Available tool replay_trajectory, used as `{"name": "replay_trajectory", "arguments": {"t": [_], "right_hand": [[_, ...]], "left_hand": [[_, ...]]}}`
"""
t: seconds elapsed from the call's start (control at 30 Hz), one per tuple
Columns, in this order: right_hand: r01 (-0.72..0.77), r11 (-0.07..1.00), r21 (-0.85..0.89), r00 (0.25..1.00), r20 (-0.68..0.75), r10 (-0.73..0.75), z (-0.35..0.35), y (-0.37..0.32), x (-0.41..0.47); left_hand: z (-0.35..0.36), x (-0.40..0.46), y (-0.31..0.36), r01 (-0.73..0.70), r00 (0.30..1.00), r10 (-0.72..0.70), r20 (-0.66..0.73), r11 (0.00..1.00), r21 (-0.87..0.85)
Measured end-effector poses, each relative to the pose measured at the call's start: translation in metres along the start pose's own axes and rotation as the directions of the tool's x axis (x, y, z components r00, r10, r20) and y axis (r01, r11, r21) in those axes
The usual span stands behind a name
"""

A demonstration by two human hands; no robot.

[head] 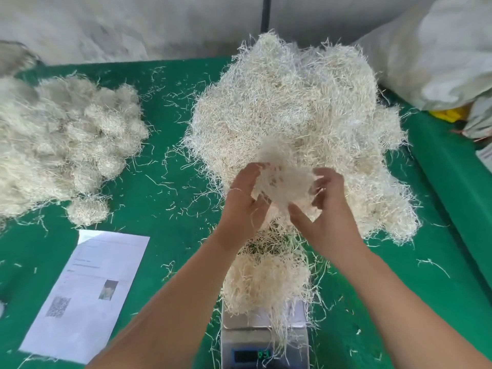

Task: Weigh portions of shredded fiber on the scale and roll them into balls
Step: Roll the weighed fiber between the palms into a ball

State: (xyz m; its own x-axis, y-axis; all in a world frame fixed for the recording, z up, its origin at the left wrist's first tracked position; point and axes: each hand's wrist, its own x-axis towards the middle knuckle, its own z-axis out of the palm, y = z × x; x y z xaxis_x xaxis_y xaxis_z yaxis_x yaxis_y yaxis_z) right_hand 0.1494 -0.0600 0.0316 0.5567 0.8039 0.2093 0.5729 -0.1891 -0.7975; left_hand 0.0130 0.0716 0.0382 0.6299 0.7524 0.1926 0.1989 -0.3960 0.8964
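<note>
Both hands up over near edge of big loose fiber heap (300,123), which fills the 12–2 o'clock part of the green table (165,198). Left hand (243,201) and right hand (328,209) curl fingers round a blurred fiber tuft (283,182) held betw. them, above the heap.

Scale (263,339) at 6 o'clock; a fiber portion (266,283) sits on its pan, strands hanging over the front and partly covering the display (251,356); reading not legible. Forearms cross above the scale's sides.

Rolled balls (61,145) piled at 9–10 o'clock, well apart from heap. Printed sheet (87,291) at 7–8 o'clock, w/ QR code and small photo. White sack (439,51) at 2 o'clock, just beside heap. Stray strands scattered across table.
</note>
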Motion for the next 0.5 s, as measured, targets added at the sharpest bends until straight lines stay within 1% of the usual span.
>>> {"name": "replay_trajectory", "arguments": {"t": [0.03,0.07,0.1,0.13,0.17,0.2,0.23,0.27,0.3,0.33,0.37,0.4,0.43,0.47,0.5], "right_hand": [[-0.054,0.998,-0.028,0.998,0.029,0.054,0.005,0.003,0.007],[-0.101,0.994,-0.039,0.991,0.079,0.104,0.011,0.005,0.016],[-0.146,0.989,-0.01,0.98,0.137,0.146,0.016,0.003,0.025],[-0.174,0.985,0.016,0.971,0.171,0.169,0.021,0.001,0.033],[-0.184,0.983,-0.004,0.968,0.172,0.182,0.026,0.0,0.041],[-0.187,0.977,-0.106,0.968,0.15,0.202,0.028,0.002,0.048],[-0.186,0.946,-0.266,0.965,0.133,0.227,0.028,0.004,0.054],[-0.176,0.883,-0.435,0.958,0.131,0.256,0.028,0.007,0.06],[-0.164,0.81,-0.562,0.947,0.139,0.289,0.028,0.012,0.065],[-0.17,0.758,-0.629,0.933,0.145,0.33,0.027,0.018,0.07],[-0.201,0.739,-0.643,0.917,0.143,0.373,0.025,0.026,0.075],[-0.246,0.744,-0.621,0.9,0.138,0.413,0.022,0.037,0.08],[-0.303,0.768,-0.564,0.883,0.137,0.449,0.017,0.049,0.084],[-0.379,0.795,-0.474,0.86,0.135,0.491,0.011,0.061,0.088],[-0.471,0.808,-0.354,0.832,0.128,0.541,0.006,0.072,0.09]], "left_hand": [[0.001,0.0,0.004,0.021,0.999,-0.025,-0.042,0.994,-0.103],[-0.001,0.001,0.012,-0.019,0.998,0.01,-0.07,0.991,-0.129],[0.001,0.002,0.019,-0.071,0.996,0.056,-0.067,0.966,-0.247],[0.004,0.0,0.023,-0.168,0.986,0.162,-0.046,0.936,-0.31],[0.005,-0.001,0.031,-0.192,0.981,0.188,-0.049,0.898,-0.397],[0.003,0.0,0.04,-0.14,0.99,0.136,-0.041,0.881,-0.452],[0.001,0.002,0.046,-0.094,0.995,0.068,-0.071,0.871,-0.483],[-0.001,0.002,0.052,-0.102,0.991,0.047,-0.125,0.869,-0.484],[-0.007,0.003,0.06,-0.104,0.99,0.036,-0.137,0.842,-0.529],[-0.012,0.006,0.067,-0.076,0.989,-0.017,-0.144,0.784,-0.617],[-0.02,0.009,0.07,-0.051,0.989,-0.065,-0.131,0.685,-0.726],[-0.028,0.015,0.07,-0.032,0.985,-0.121,-0.126,0.587,-0.809],[-0.038,0.02,0.071,-0.03,0.972,-0.185,-0.147,0.522,-0.852],[-0.049,0.026,0.067,-0.033,0.951,-0.249,-0.183,0.509,-0.86],[-0.06,0.033,0.065,-0.04,0.929,-0.295,-0.224,0.522,-0.852]]}}
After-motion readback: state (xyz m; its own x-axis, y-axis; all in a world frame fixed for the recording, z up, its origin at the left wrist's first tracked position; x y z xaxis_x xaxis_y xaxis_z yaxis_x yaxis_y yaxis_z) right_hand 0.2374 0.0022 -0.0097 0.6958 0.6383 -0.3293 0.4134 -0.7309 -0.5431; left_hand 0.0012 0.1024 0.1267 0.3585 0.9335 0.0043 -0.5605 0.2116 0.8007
